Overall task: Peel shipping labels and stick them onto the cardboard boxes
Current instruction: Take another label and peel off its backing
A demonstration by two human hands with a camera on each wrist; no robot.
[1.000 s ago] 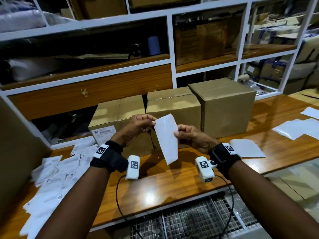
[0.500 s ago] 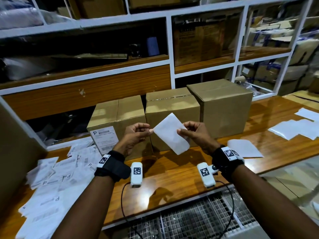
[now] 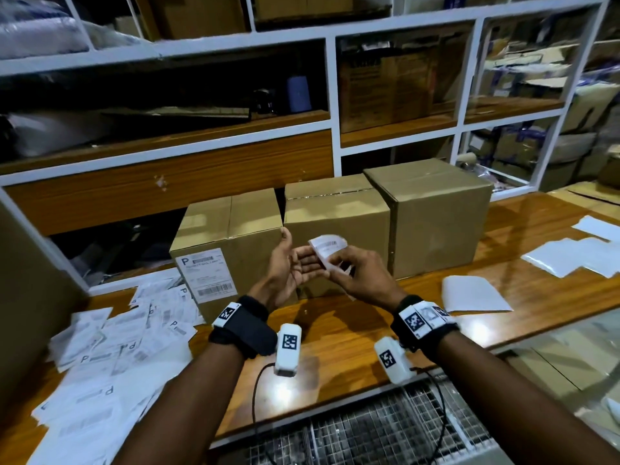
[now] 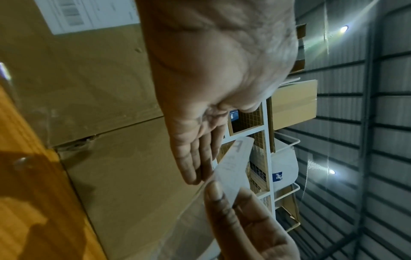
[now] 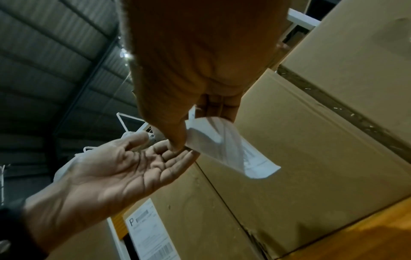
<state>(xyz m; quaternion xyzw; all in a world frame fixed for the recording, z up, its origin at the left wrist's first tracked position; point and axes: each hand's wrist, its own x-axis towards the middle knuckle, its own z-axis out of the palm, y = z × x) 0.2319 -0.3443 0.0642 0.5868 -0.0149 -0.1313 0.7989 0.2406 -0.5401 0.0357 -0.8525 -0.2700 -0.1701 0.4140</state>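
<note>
Three cardboard boxes stand in a row on the wooden table (image 3: pixel 335 333): the left box (image 3: pixel 231 216) has a printed label (image 3: pixel 208 278) on its front, the middle box (image 3: pixel 335 213) and the right box (image 3: pixel 436 209) show bare fronts. In front of the middle box my right hand (image 3: pixel 339 268) pinches a white shipping label (image 3: pixel 327 246) that curls over, print upward. In the right wrist view the thumb (image 5: pixel 175 139) presses on the label (image 5: pixel 224 149). My left hand (image 3: pixel 302 263) lies beside it, palm up, fingers (image 4: pixel 195 158) straight, holding nothing.
A loose heap of printed labels (image 3: pixel 110 347) covers the table's left end. Blank white sheets (image 3: pixel 570 260) lie at the right, one more (image 3: pixel 473 293) near my right wrist. White shelving (image 3: pixel 332 105) with stock rises behind the boxes. A wire grid (image 3: pixel 369 437) sits below the table's front edge.
My left hand has let go of the sheet and opened palm up. The right hand keeps hold; the flat sheet now curls, print side showing, nearer the middle box.
</note>
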